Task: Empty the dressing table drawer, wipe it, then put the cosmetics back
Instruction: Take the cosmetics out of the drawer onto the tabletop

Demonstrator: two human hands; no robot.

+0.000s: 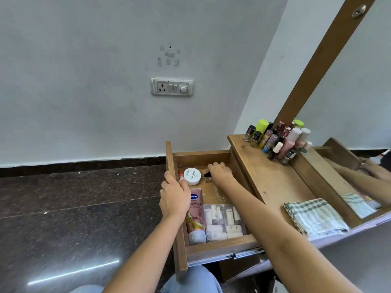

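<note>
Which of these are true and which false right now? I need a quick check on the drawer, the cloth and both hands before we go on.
1. The drawer is pulled open and holds cosmetics. True.
2. The checked cloth lies inside the drawer. False: it lies on the dressing table top.
3. The left hand grips the drawer's front panel. True.
4. The white round jar stands among the nail polish bottles on that top. False: it sits in the drawer.
5. The right hand reaches into the drawer. True.
</note>
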